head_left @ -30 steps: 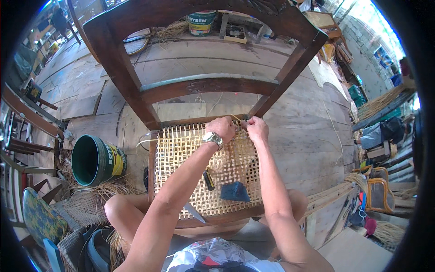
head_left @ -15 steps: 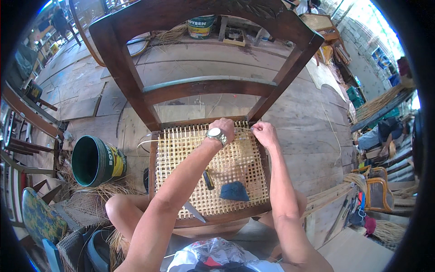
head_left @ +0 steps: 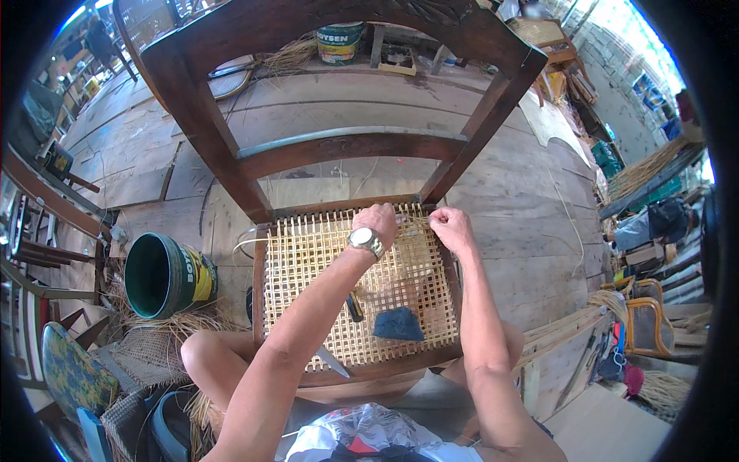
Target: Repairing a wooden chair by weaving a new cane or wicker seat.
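Observation:
A dark wooden chair (head_left: 350,148) stands in front of me, its seat a woven cane lattice (head_left: 308,266). Over the rear of the seat is my left hand (head_left: 377,223), its fingers curled down at the weave and their tips hidden. At the rear right corner, my right hand (head_left: 451,229) pinches a thin cane strand (head_left: 416,219) that runs along the weave toward the left hand. On the seat lie a dark blue folded cloth (head_left: 398,324), a black-and-yellow tool handle (head_left: 354,306) and a knife blade (head_left: 333,362), partly covered by my left forearm.
Left of the chair, a green bucket (head_left: 158,276) lies tilted among loose cane strips. A loose cane end (head_left: 248,245) sticks out past the seat's left edge. Another bucket (head_left: 339,44) stands at the back. Cane bundles (head_left: 654,165) and a rattan-framed chair (head_left: 647,327) are at right.
Both hands stay at nearly the same places at the seat's rear. My left wrist has shifted slightly left and down, and the view has moved a little.

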Demonstrator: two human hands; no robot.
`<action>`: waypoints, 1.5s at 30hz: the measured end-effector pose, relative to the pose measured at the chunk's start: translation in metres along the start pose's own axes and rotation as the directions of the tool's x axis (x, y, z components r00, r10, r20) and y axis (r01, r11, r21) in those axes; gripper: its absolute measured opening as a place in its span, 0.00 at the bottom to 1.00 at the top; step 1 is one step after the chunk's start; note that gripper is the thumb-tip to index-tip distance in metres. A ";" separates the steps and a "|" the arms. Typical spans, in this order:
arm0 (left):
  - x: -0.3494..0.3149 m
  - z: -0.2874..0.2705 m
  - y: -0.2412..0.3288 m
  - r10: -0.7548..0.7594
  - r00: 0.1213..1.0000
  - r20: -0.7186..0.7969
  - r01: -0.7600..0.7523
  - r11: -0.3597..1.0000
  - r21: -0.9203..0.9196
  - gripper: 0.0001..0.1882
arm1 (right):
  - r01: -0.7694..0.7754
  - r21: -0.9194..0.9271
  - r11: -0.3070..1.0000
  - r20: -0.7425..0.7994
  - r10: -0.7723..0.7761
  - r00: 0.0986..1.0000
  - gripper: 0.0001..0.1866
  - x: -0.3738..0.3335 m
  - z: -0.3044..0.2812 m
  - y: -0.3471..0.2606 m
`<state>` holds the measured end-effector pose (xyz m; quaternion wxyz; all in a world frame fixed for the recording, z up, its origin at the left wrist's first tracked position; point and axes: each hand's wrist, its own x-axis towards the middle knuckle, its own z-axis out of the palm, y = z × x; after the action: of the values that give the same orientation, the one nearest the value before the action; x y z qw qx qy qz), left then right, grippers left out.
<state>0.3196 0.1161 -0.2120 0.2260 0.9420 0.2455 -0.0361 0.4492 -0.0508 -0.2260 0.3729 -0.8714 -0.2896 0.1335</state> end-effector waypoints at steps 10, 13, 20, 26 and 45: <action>0.004 0.002 -0.010 0.014 0.999 -0.031 -0.017 0.995 -0.096 0.15 | 0.089 -0.140 0.986 -0.047 -0.096 0.994 0.09 0.009 0.017 -0.009; 0.003 0.001 -0.010 0.005 1.000 0.027 -0.003 0.996 -0.087 0.15 | -0.023 -0.133 0.991 0.093 0.036 0.995 0.09 0.008 0.006 -0.010; 0.001 -0.003 -0.001 0.011 0.999 -0.031 -0.013 0.999 -0.049 0.17 | 0.212 -0.168 0.963 0.066 -0.204 0.977 0.12 0.005 0.018 -0.012; 0.013 -0.020 -0.002 -0.110 0.977 0.183 0.136 0.982 -0.134 0.23 | 0.153 -0.412 0.898 0.175 -0.087 0.981 0.10 0.005 0.017 -0.045; -0.156 -0.096 -0.074 -0.074 0.899 -0.431 0.037 0.995 -0.093 0.19 | 0.069 -0.224 0.972 0.288 -0.002 0.958 0.31 0.012 -0.045 0.041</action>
<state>0.1436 0.1466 -0.1281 0.2032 0.9089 0.3176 0.1783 0.4954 -0.0921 -0.2252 0.2255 -0.8749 -0.3698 0.2164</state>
